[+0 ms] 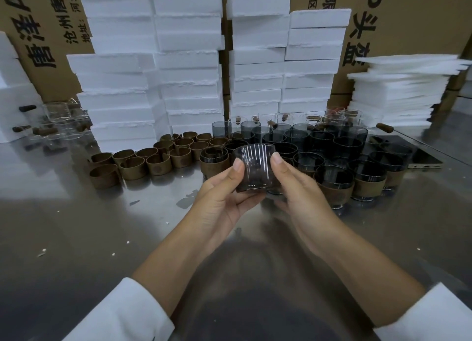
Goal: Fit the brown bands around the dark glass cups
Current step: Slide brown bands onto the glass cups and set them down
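Bare dark glass cup (254, 169) clamped between left hand (222, 195) and right hand (301, 195), fingertips only. Risk: smooth glass slips, striking crowded cups (321, 142) at 2 o'clock.

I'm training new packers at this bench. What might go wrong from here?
The unbanded dark glass cup is pinched between the left hand and right hand above the shiny metal table; it could slip and break. Brown-banded dark cups crowd just beyond the right hand; reaching might knock them.

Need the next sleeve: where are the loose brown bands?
Head view: loose brown bands stand left of centre on the metal table, in front of the foam blocks.
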Motion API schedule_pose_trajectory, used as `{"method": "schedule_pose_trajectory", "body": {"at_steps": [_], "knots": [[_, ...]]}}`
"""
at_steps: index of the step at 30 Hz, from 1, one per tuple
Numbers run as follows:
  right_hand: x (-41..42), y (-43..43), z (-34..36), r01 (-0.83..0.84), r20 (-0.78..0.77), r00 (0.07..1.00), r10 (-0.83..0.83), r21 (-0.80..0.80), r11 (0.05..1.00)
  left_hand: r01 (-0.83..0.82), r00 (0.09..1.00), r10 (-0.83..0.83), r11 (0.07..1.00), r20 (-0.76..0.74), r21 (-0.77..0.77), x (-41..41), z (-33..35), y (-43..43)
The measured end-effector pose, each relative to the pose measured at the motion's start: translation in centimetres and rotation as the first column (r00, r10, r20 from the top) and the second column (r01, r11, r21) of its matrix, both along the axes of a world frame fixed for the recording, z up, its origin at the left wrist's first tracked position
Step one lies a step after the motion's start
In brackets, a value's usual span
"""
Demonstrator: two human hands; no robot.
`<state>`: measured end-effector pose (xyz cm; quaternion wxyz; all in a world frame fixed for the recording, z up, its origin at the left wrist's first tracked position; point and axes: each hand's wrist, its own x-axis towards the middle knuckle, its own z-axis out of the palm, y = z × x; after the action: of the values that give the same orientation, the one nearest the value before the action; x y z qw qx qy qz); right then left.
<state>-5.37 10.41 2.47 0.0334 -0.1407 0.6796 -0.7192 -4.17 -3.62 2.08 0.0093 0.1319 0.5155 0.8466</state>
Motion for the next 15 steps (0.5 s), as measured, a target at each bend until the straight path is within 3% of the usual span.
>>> {"method": "schedule_pose_trajectory", "body": {"at_steps": [5,11,15], "knots": [[0.2,-0.3,-0.1,-0.058,0.034,0.998,0.058,0.011,0.998,-0.036,0.999,0.037,0.999,0.016,-0.035,-0.2,0.0,0.1],[0.3,0.0,-0.2,0.029,-0.091,0.995,-0.042,-0.140,0.990,-0.326,0.945,0.319,0.912,-0.071,-0.247,-0.5,-0.8,0.0],[0.5,-0.2,-0.3,0.034,-0.150,0.987,-0.057,-0.152,0.988,-0.323,0.946,0.314,0.912,-0.076,-0.254,-0.6,-1.1,0.3]]}}
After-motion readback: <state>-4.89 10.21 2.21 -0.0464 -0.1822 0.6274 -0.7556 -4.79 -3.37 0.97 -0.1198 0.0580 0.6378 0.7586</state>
